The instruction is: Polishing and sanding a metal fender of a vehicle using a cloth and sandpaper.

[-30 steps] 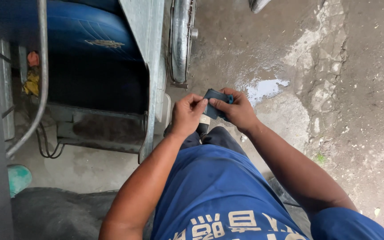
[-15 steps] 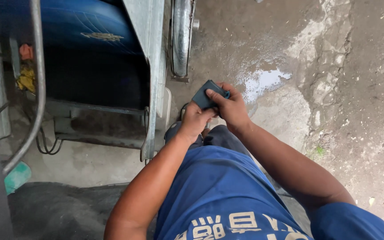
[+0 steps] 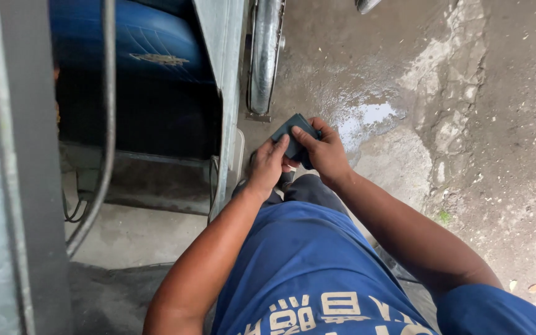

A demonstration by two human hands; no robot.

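Dark flat wallet (image 3: 294,138) between hands

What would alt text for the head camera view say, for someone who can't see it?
Seen from above, a person in a blue shirt holds a small dark rectangular object in both hands, left hand and right hand, over a wet, cracked concrete floor. To the left stands a metal frame with a blue seat inside.

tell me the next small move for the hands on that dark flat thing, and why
Probably steady the small dark flat rectangular object with the left hand and let the right hand work its upper edge. Both hands grip it together in front of the body, above the wet concrete floor, and its far corner juts out unsupported.
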